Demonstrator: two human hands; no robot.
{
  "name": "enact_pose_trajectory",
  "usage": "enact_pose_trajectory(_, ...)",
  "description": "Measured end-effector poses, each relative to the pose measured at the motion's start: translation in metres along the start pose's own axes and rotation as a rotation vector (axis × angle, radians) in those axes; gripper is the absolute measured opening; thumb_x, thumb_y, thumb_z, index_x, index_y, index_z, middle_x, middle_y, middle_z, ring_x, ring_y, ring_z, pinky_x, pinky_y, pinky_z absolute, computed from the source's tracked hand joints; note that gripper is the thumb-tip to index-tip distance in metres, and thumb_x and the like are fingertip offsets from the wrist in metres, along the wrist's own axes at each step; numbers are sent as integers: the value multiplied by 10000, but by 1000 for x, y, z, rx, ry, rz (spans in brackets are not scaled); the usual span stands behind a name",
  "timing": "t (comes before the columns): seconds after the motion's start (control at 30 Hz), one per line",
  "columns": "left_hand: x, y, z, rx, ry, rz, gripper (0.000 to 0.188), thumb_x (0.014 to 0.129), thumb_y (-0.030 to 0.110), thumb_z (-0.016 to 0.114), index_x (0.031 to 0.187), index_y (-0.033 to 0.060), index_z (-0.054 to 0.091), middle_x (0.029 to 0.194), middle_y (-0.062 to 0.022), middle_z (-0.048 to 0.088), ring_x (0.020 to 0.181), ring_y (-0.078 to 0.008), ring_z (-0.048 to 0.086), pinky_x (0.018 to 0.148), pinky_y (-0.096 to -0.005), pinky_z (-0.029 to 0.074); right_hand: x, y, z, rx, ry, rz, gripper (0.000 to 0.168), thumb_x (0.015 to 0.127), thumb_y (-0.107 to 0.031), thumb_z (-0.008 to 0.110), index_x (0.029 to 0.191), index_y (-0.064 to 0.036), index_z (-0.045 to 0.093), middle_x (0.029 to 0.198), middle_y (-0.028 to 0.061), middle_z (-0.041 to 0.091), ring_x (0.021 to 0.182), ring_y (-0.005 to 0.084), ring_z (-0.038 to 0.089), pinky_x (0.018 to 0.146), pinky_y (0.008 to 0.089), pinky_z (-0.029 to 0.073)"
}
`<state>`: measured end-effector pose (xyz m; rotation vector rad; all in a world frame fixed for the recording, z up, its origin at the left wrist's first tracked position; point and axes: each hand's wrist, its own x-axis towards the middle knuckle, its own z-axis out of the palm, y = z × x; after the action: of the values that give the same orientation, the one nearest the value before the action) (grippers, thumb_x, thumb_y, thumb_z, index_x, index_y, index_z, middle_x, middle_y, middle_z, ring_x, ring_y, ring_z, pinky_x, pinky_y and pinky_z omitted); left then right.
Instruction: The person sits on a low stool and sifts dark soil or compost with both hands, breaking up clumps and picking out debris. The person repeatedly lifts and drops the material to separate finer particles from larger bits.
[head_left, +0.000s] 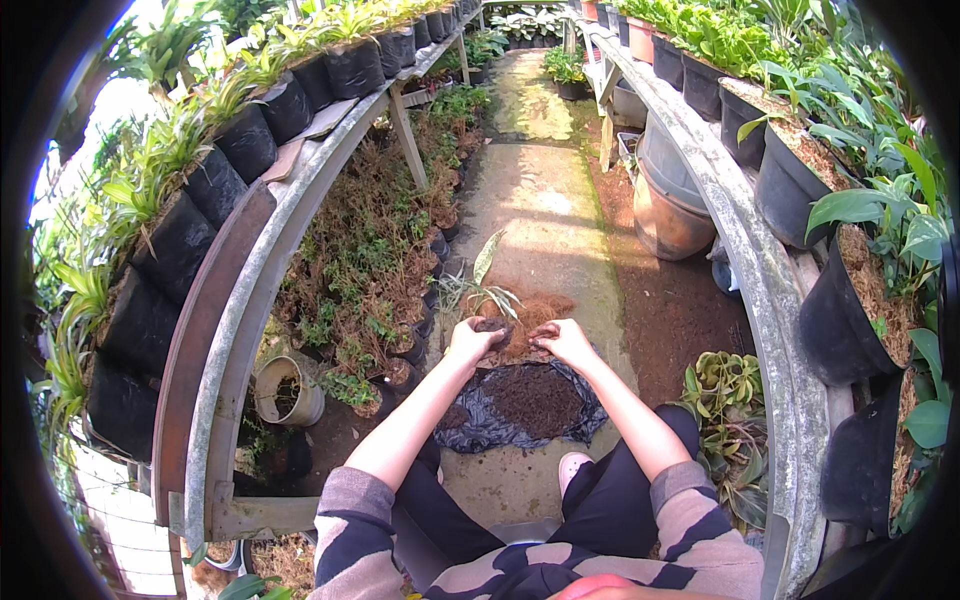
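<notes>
My left hand (475, 340) is closed around a clump of dark soil (493, 327) in front of me. Just beyond it a small plant with long, pale-edged leaves (487, 291) stands up; whether its roots sit in that clump I cannot tell. Across a small gap, my right hand (556, 341) has its fingers curled, with dark soil on or between the fingertips. Below both hands a black plastic sheet (466, 431) lies on the concrete, bearing a heap of dark soil (532, 401). Reddish-brown fibre (541, 315) is spread on the path behind the hands.
Wooden benches with black-potted plants (739, 120) flank the concrete path (532, 180). Low potted plants (367, 247) crowd the ground at left, near a whitish bucket (289, 390). Large stacked tubs (671, 195) stand at right; a leafy plant (724, 405) is near my right knee.
</notes>
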<state>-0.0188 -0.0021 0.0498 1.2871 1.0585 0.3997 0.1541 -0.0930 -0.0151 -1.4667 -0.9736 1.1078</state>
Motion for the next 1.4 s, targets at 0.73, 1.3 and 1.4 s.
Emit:
enact_pose_trajectory(0.73,-5,-5,-16,-77,88,13,349,687,26,646,1001,-27,504,856,-85,593,683,-144,592,557,-245,499,-7,-40,32,-521,99,-183,204,659,-99,668,828,1,611,716,87,613,642,136,568,601,261,449)
enact_pose_trajectory(1.3,-10,-7,-27,-103,95,22,356,685,7,644,1006,-42,497,865,-107,592,701,-161,598,583,-257,504,5,-36,48,-584,1,-278,213,701,-72,618,879,39,579,782,159,605,714,195,592,658,304,460)
enact_pose_trajectory(1.4,-6,-11,-30,-119,90,18,359,686,13,646,1008,-41,497,868,-104,593,703,-158,598,585,-256,503,8,-31,51,-660,76,-327,230,721,-124,613,878,39,569,769,159,600,689,210,586,637,320,453)
